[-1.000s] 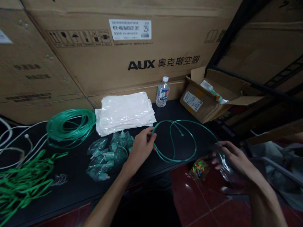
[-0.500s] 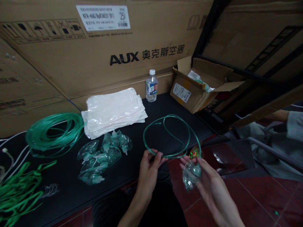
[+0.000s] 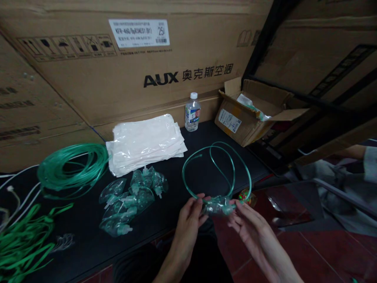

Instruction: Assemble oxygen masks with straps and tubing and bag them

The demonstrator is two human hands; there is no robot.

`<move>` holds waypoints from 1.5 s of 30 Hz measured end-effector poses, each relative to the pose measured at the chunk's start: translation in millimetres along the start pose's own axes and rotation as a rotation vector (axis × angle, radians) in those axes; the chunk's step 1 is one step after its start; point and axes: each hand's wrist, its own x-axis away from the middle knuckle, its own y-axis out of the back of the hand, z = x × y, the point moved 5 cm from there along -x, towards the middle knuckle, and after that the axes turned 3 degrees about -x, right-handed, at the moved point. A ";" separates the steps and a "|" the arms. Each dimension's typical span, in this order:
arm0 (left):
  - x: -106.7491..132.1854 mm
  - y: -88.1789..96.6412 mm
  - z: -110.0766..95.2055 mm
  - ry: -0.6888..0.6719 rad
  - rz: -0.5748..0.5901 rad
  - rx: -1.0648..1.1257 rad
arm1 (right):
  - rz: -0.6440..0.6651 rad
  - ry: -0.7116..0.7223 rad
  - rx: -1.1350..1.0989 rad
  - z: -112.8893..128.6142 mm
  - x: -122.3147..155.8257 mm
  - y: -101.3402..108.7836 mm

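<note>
Between my hands is a clear green oxygen mask (image 3: 218, 205), slightly blurred. A looped green tube (image 3: 249, 173) rises from my fingers over the black tabletop. My left hand (image 3: 191, 218) pinches the tubing at the left of the mask. My right hand (image 3: 246, 220) has thumb and fingers closed at the mask's right side, by the tube. Several more masks (image 3: 129, 204) lie in a heap left of my hands. Behind them rests a stack of white plastic bags (image 3: 147, 141).
At far left are a coil of green tubing (image 3: 73, 165), green straps (image 3: 26, 236) and small metal strips (image 3: 63, 241). A water bottle (image 3: 192, 112) and an open carton (image 3: 244, 125) stand at the back. Another person's sleeve (image 3: 370, 163) shows at right.
The mask has moved left and up with my right hand, from beside the tube loop to between my hands against the tubing. The view has shifted slightly.
</note>
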 end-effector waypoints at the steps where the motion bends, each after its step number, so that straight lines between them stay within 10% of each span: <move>1: -0.3 2.5 -2.1 0.018 -0.001 -0.019 | 0.023 0.005 0.009 -2.2 -2.7 -4.4; 20: -2.7 -16.1 -13.5 -0.183 0.078 0.032 | 0.190 -0.010 0.117 -32.0 -17.6 -40.6; 28: -8.0 -9.8 -17.6 -0.241 0.031 0.164 | 0.060 -0.159 0.304 -41.6 -3.6 6.7; 45: 18.2 30.6 -21.7 -0.123 0.085 -0.252 | 0.024 -0.003 0.126 -23.8 -17.3 2.5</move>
